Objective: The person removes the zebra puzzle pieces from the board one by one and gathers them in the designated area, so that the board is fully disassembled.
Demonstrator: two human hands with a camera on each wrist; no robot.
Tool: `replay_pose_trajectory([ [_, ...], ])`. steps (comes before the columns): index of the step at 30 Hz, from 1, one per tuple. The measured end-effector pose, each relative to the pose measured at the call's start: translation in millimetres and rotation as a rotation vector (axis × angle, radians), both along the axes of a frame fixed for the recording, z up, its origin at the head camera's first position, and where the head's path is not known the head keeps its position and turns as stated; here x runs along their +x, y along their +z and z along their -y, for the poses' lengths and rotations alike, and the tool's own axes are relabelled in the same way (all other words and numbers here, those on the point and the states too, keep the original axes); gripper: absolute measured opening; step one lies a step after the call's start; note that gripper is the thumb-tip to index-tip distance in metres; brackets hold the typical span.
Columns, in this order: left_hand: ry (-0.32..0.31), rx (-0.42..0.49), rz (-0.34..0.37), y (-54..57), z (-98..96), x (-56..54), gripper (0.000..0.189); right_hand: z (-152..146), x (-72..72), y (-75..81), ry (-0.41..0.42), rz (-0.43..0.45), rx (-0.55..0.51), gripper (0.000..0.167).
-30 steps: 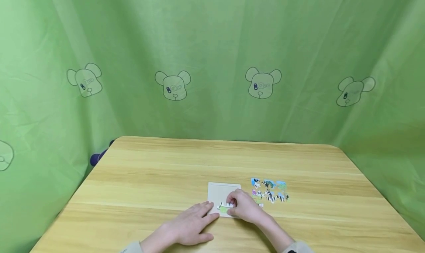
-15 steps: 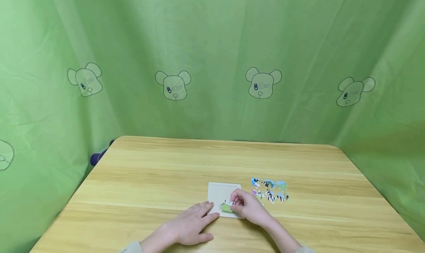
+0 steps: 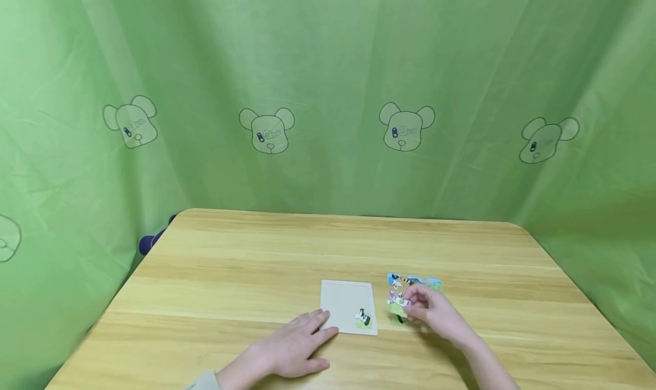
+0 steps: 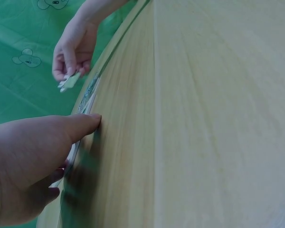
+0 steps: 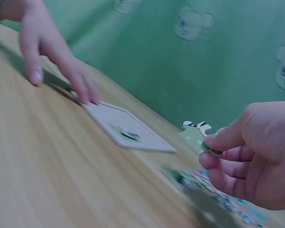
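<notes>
In the head view my left hand lies flat with its fingers straight, fingertips on the left edge of a white puzzle tray. One jigsaw piece, green with a black-and-white animal, sits in the tray's lower right corner. My right hand pinches another green jigsaw piece between thumb and fingers. That held piece is raised over a group of loose jigsaw pieces right of the tray, and partly covers them. The right wrist view shows its black-and-white upper edge.
The wooden table carries the tray and loose pieces near its middle. Green curtains printed with bear heads hang behind and at both sides. A dark purple object shows beyond the table's left edge.
My right hand has lifted the green jigsaw piece out of the tray and carried it right, over the loose pieces. The corner piece has come into sight. My left hand stays put.
</notes>
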State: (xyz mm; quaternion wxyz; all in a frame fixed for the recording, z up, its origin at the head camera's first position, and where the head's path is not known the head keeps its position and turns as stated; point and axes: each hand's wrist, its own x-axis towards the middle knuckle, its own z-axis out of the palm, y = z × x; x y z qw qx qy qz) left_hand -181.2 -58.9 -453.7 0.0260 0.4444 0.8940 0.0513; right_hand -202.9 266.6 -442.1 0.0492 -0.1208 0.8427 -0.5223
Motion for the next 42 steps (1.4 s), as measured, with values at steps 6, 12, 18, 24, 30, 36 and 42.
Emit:
replay_pose_trajectory([
  [6,0.005,-0.002,0.012,-0.1,0.0,-0.4,0.060,-30.7,4.7,-1.2,-0.041,0.082,-0.008,0.025],
  [12,0.004,0.000,0.004,1.0,0.6,-0.2,0.060,-49.5,7.7,-4.6,-0.026,0.148,-0.017,0.027],
  [18,-0.003,-0.003,-0.001,1.8,1.3,0.1,0.060,-50.5,8.8,-9.1,0.005,0.172,0.007,0.031],
  [24,-0.002,-0.005,0.001,1.4,0.5,0.5,0.060,-45.6,7.8,-13.1,-0.056,0.137,0.124,0.027],
  [30,-0.002,-0.007,-0.001,1.2,0.1,0.9,0.060,-43.9,7.0,-12.7,-0.113,0.115,0.191,0.025],
  [36,0.002,-0.006,0.002,1.6,0.0,0.5,0.060,-41.1,7.7,-9.8,-0.138,0.102,0.203,0.029],
  [42,-0.002,-0.005,-0.011,1.0,0.4,0.6,0.060,-32.0,7.3,-8.3,-0.253,0.086,0.206,0.033],
])
